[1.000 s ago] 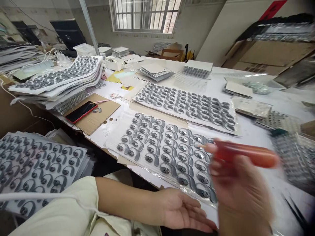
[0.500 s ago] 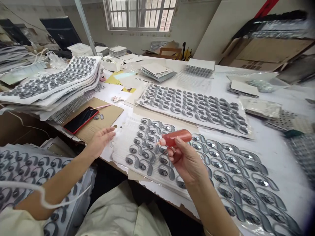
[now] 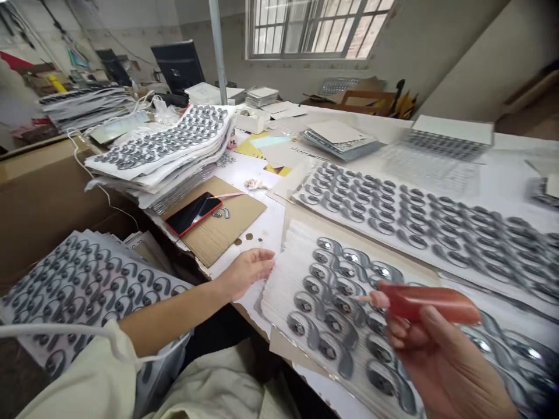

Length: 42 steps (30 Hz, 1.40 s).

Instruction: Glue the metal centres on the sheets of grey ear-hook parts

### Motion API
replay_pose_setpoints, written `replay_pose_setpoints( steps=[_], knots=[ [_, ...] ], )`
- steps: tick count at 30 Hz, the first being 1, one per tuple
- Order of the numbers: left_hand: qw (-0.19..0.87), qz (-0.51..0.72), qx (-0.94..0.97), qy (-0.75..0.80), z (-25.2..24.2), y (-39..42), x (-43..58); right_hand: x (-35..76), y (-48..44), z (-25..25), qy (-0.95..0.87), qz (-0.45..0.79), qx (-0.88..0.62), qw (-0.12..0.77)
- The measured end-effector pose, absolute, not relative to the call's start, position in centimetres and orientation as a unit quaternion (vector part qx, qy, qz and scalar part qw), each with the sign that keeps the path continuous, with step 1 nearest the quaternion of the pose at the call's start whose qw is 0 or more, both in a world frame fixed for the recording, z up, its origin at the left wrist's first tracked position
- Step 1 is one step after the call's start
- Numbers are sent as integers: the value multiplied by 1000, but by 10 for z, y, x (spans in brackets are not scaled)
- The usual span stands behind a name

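My right hand (image 3: 445,355) is wrapped round a red squeeze bottle (image 3: 432,302), held on its side. Its thin pale nozzle points left, above a sheet of grey teardrop-shaped pieces (image 3: 345,331) with shiny round centres. That sheet lies on top of a stack of white sheets (image 3: 283,285). My left hand (image 3: 251,272) is at the left edge of this stack, fingers stretched out and nothing visible in them; whether the fingertips touch the edge I cannot tell.
A phone with a red edge (image 3: 194,213) and two loose grey pieces (image 3: 220,213) lie on cardboard (image 3: 236,218). Another filled sheet (image 3: 414,215) lies farther back. Tall piles of sheets stand at the back left (image 3: 174,137) and low beside the table (image 3: 87,279). A white cable (image 3: 52,330) crosses the lower left.
The view has swung left and moved closer to the stack. My left hand has come to the stack's left edge. The bottle stays in my right hand, now nearer the camera.
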State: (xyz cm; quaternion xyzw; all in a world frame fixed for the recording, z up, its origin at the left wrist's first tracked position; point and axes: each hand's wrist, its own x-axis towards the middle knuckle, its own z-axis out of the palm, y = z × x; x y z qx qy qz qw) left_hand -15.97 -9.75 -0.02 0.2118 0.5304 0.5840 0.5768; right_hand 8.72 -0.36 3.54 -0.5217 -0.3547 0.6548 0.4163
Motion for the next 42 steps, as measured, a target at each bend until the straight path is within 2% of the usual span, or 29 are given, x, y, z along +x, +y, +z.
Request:
replay_pose_setpoints(
  steps=[2, 3, 4, 6, 9, 13, 18, 25, 28, 33, 37, 42],
  knots=[
    [531, 516, 332, 584, 1, -98, -169, 92, -3, 36, -350, 646, -520, 435],
    [466, 466, 412, 629, 3, -98, -178, 94, -2, 37, -345, 642, -519, 447],
    [362, 417, 485, 678, 6, -98, -191, 97, -2, 37, -336, 636, -521, 460],
    [84, 289, 576, 760, 13, -97, -222, 101, -2, 38, -320, 629, -523, 478],
    [-3, 249, 542, 802, 19, -92, -274, 102, -4, 42, -314, 628, -510, 497],
    [-5, 223, 531, 817, 11, -85, -316, 106, -9, 53, -353, 618, -456, 534],
    [-24, 237, 564, 791, -3, -79, -321, 123, -10, 70, -407, 587, -414, 565],
    [-46, 235, 673, 700, 16, -49, -233, 129, 1, 61, -408, 534, -346, 655],
    [-25, 189, 737, 649, 16, -15, -187, 128, 6, 48, -401, 544, -354, 646],
    [46, 136, 729, 670, 5, 15, -162, 140, 17, 36, -393, 563, -383, 618],
    [12, 210, 693, 689, 14, -26, -181, 153, 31, 31, -324, 624, -401, 588],
    [-97, 324, 609, 717, 24, -139, -219, 153, 37, 29, -226, 714, -433, 502]
  ],
)
